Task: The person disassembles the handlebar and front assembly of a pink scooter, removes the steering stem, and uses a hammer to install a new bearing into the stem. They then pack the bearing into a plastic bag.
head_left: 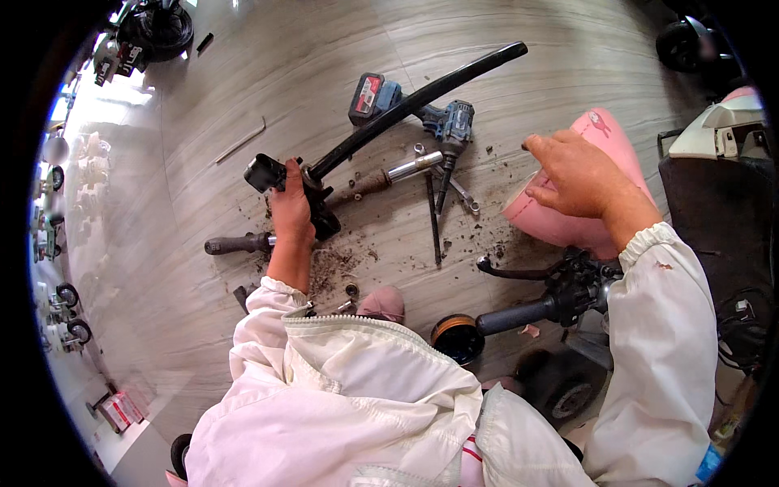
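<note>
My left hand [294, 209] is wrapped round the bracket end of a long black metal tube [418, 99], which slants up and away to the right. A black clamp-like piece [265, 173] juts out beside my fingers. Under the tube lies a blue cordless impact wrench [448, 122] with a long socket pointing toward me. A dirty brown and chrome rod [414, 167] rests on the floor nearby. My right hand [586, 174] is over a pink curved panel [613, 134], fingers stretched out and thumb apart, holding nothing; whether it touches the panel I cannot tell.
A combination spanner [464, 197] and a thin black rod [433, 223] lie among scattered dirt. Closer to me is a handlebar grip [519, 316] with its brake lever [511, 272]. A dark-handled tool [235, 244] and a hex key [241, 140] lie leftward. Scooter bodywork [714, 154] stands right.
</note>
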`<act>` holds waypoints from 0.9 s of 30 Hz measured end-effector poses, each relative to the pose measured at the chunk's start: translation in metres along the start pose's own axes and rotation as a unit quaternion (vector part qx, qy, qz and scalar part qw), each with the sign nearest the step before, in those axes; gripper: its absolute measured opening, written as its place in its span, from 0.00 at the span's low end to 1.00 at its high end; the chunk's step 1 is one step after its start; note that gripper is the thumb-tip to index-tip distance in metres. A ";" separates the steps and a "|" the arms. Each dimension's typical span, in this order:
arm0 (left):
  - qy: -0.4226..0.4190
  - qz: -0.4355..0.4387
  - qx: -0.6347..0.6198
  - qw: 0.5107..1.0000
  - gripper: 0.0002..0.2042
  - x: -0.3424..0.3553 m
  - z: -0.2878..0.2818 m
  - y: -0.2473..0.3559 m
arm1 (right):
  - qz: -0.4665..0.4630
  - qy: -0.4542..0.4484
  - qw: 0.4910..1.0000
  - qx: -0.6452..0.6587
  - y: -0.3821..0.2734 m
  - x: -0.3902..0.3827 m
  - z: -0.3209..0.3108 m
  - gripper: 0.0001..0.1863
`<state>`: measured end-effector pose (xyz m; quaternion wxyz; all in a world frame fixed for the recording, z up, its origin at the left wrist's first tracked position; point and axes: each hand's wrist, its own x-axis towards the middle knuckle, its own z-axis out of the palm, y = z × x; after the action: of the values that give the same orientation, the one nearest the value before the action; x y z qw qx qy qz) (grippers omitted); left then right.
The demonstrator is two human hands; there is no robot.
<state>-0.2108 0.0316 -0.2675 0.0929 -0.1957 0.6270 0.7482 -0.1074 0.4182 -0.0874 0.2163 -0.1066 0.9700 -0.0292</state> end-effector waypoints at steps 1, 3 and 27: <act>-0.002 -0.002 0.001 1.000 0.24 0.000 0.001 -0.002 | -0.013 0.021 1.000 0.013 0.000 -0.001 0.002 0.25; -0.009 -0.009 0.001 1.000 0.23 -0.001 0.003 -0.005 | -0.035 0.064 0.997 0.038 0.001 -0.007 0.007 0.27; 0.012 -0.009 0.020 1.000 0.20 -0.080 0.024 -0.002 | 0.030 0.495 0.731 0.469 -0.079 -0.275 0.023 0.17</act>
<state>-0.1420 0.0635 -0.2335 0.0963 -0.2081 0.6412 0.7323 0.1607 0.4008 0.0140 -0.2716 0.0667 0.8055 -0.5225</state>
